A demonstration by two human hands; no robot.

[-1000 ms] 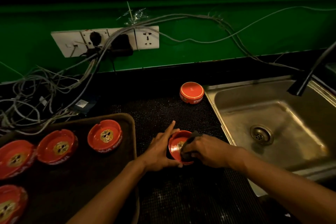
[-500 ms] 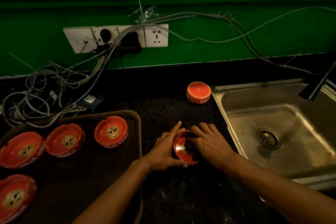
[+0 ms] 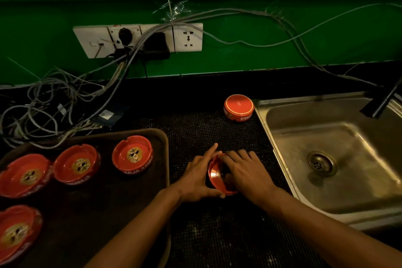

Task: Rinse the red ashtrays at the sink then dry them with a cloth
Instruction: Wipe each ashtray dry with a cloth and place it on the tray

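A moment ago the ashtray faced up with the dark cloth bunched on my right hand; now I have tipped it onto its edge, bowl towards my right palm, and the cloth has all but vanished inside it. I judge that I am drying the inside of this one, so rinsing it is done.

Going from the left: the brown tray holds four red ashtrays, all upright, each showing its yellow emblem and no ash that I can see. Next, over the black mesh mat, my left hand cups the tilted ashtray from outside, thumb under, fingers curled on its back. My right hand lies flat over its mouth, fingers spread, pressing the cloth in. Further back, another ashtray sits upside down beside the steel sink, whose basin looks empty.
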